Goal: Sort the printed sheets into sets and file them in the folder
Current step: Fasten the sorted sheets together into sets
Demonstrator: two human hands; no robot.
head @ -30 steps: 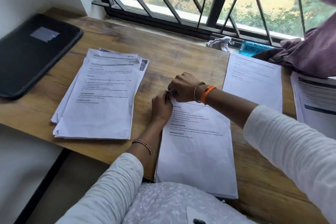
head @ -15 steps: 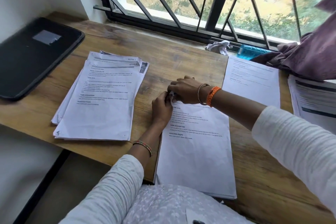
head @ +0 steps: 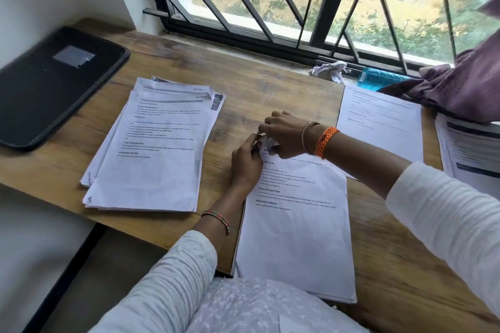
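White set of sheets point(head: 295, 227): our left hand point(head: 244, 163) and right hand point(head: 284, 135) pinch its top-left corner (fastening, we judge); filing in the black folder point(head: 51, 86), far left of the pinch, follows.

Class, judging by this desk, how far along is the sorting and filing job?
Done: sheets lie in separate piles, one left, others right. In hand: left hand and right hand work the top corner of the middle set. Left: the black folder lies closed, nothing visibly filed.
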